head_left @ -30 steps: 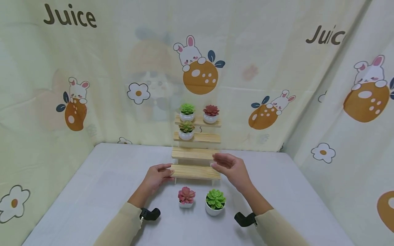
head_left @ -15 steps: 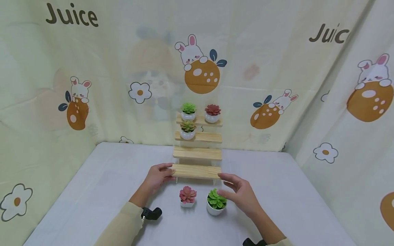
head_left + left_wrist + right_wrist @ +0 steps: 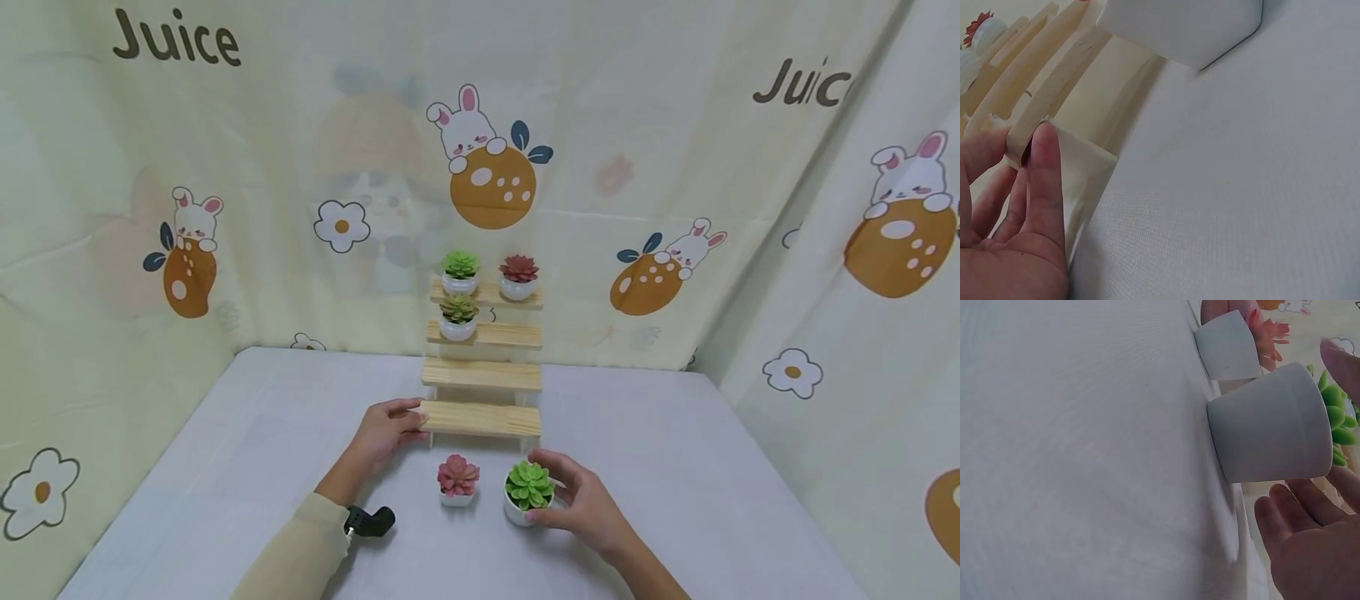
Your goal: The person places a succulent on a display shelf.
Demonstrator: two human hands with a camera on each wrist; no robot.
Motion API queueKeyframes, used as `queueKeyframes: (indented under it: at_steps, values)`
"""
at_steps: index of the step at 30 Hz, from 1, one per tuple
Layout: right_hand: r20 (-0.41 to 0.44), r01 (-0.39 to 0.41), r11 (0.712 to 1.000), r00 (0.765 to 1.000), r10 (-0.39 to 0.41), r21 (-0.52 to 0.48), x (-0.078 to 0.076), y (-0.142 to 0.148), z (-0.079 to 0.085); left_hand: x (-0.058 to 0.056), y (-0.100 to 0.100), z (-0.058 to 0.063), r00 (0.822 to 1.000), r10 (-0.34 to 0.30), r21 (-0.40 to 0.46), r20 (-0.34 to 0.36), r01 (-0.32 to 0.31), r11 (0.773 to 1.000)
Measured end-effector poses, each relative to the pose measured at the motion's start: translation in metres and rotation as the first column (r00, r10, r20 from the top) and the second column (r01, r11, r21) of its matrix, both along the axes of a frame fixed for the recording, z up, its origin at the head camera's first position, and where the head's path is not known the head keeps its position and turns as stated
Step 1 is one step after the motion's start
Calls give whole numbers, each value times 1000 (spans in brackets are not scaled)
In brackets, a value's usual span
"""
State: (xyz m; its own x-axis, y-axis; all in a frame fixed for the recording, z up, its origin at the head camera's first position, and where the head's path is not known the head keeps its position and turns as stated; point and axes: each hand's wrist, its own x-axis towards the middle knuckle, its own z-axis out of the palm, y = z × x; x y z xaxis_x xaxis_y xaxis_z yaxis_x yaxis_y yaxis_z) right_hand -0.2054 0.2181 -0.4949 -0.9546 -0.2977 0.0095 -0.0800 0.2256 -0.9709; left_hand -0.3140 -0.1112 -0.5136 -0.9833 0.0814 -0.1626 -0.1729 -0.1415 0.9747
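Note:
My left hand (image 3: 386, 433) pinches the left end of the lowest board (image 3: 480, 419) of a wooden tiered shelf, with thumb and fingertips on the board's end in the left wrist view. A green succulent in a white pot (image 3: 529, 485) stands upright on the table in front of the shelf. My right hand (image 3: 585, 500) is spread around that pot's right side. In the right wrist view the thumb sits by the leaves at the rim and the fingers (image 3: 1275, 519) lie beside the pot wall. A pink succulent in a white pot (image 3: 457, 479) stands just left of it.
On the shelf's upper boards are a bright green succulent (image 3: 460, 268), a dark red succulent (image 3: 519, 271) and an olive-green succulent (image 3: 458, 312). A printed curtain (image 3: 585, 100) hangs behind and beside the white-covered table (image 3: 660, 433).
My right hand has come down from the shelf's right side to the green succulent's pot. My left hand keeps its hold on the lowest board; the pots stay where they were.

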Motion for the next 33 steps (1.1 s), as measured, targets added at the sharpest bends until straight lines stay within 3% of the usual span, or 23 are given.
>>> queueKeyframes:
  at_steps: [10,22,33]
  values:
    - [58,-27,1000,998,27,7,1,2,-6,1,0,0,1000,-6,1,1,6,1000]
    - [67,-50,996,996,54,-71,3,1,-12,1,-1,-1,1000,-6,-14,8,6,1000]
    - [64,-46,995,997,52,-83,3,0,-14,-1,-2,-2,1000,-7,-10,15,8,1000]
